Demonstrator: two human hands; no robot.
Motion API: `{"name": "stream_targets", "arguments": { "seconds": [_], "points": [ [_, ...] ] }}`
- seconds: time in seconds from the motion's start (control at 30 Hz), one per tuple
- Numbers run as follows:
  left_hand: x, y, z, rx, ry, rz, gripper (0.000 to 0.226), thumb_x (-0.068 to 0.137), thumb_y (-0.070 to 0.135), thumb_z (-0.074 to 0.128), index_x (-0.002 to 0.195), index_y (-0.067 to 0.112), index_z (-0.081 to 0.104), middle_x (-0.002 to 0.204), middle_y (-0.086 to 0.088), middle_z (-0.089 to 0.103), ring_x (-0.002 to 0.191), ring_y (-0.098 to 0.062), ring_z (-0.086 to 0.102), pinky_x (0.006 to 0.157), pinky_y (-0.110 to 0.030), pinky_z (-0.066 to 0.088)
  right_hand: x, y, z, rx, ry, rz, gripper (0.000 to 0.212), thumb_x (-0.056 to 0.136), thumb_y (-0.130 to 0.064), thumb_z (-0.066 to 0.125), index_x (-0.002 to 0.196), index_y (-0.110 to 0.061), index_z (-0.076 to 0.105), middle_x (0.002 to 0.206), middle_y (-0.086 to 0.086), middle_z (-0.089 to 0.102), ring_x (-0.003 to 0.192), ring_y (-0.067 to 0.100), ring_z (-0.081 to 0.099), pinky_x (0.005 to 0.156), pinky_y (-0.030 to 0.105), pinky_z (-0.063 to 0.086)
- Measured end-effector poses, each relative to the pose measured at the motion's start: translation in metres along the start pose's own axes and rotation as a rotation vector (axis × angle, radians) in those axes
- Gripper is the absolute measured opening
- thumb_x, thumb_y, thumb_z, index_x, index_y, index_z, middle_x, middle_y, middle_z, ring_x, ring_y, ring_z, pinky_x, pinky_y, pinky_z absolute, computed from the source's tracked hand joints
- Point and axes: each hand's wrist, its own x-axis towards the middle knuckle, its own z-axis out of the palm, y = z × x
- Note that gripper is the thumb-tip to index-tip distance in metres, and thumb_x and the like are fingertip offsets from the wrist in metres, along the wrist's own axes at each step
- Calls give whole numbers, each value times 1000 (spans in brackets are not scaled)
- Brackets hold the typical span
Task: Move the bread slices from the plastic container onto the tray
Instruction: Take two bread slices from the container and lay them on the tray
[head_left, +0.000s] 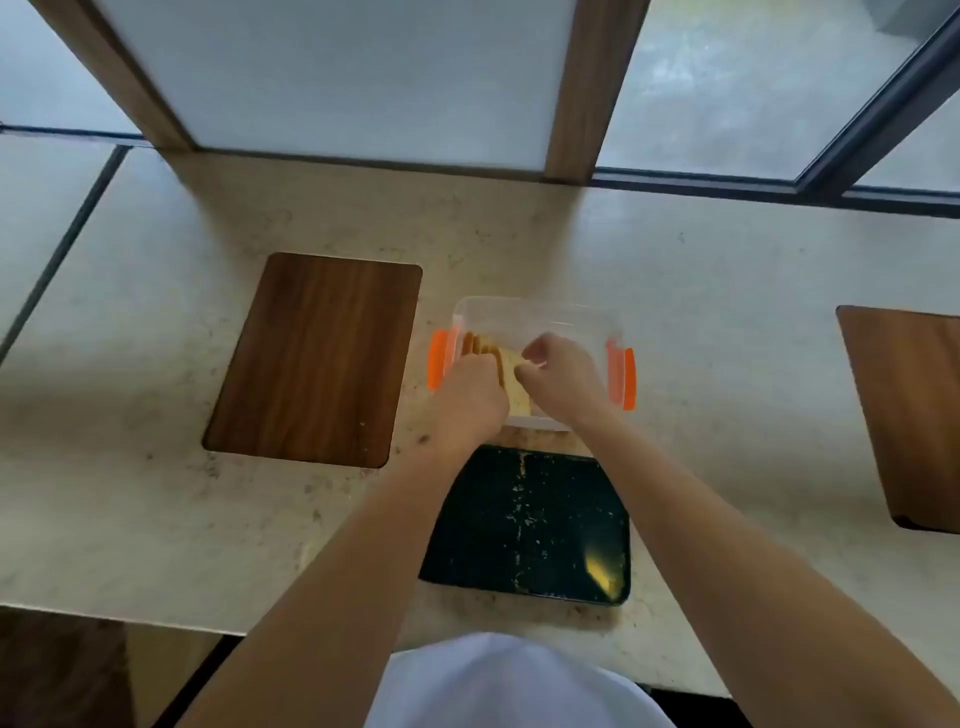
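Observation:
A clear plastic container (519, 312) with orange clips stands on the counter. Several bread slices (511, 364) stand on edge in its left half. Both my hands reach into it. My left hand (470, 395) is curled over the slices at the left, and its fingers are hidden among them. My right hand (558, 371) pinches the top edge of the nearest slice with thumb and fingers. A dark, speckled tray (524, 525) lies just in front of the container, with nothing on it.
A wooden board (317, 358) lies to the left of the container. Another wooden board (909, 410) sits at the far right. Frosted windows with wooden posts line the back. The counter's front edge is close to my body.

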Motion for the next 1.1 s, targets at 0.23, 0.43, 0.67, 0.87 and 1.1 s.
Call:
{"name": "stream_targets", "arguments": {
  "seconds": [0.23, 0.43, 0.67, 0.87, 1.1],
  "points": [
    [32, 4, 9, -91, -24, -189, 17, 95, -1, 52, 106, 7, 61, 98, -7, 59, 91, -21, 59, 77, -31, 52, 26, 20, 26, -59, -186, 249, 47, 84, -54, 67, 114, -20, 57, 113, 2, 67, 92, 20, 59, 73, 35, 49],
    [39, -2, 16, -103, -69, -221, 20, 96, 2, 51, 111, 5, 64, 107, -10, 61, 98, -23, 57, 75, -30, 42, 36, 24, 28, -71, -258, 244, 73, 79, -58, 68, 134, -16, 47, 123, 6, 65, 94, 23, 58, 63, 31, 41],
    [48, -5, 28, -168, -42, -262, 17, 98, 14, 54, 110, 9, 65, 104, -7, 65, 95, -23, 61, 85, -38, 53, 37, 36, 23, 48, -268, 241, 70, 91, -42, 58, 150, -15, 31, 130, 12, 61, 110, 30, 61, 83, 40, 53],
    [65, 10, 45, -72, 27, -238, 12, 94, 9, 58, 84, 6, 63, 78, -7, 65, 72, -23, 64, 62, -35, 54, 33, 49, 8, 171, -221, 295, 63, 93, -36, 44, 149, -10, 29, 131, 14, 58, 108, 31, 59, 81, 40, 51],
    [82, 19, 72, -181, 160, -299, 64, 96, 14, 55, 149, 4, 21, 103, -4, 61, 80, -15, 59, 58, -22, 41, 38, 54, 9, 136, -243, 325, 43, 92, -22, 54, 131, -9, 43, 90, -2, 54, 74, 11, 53, 51, 26, 38]
  ]
}}
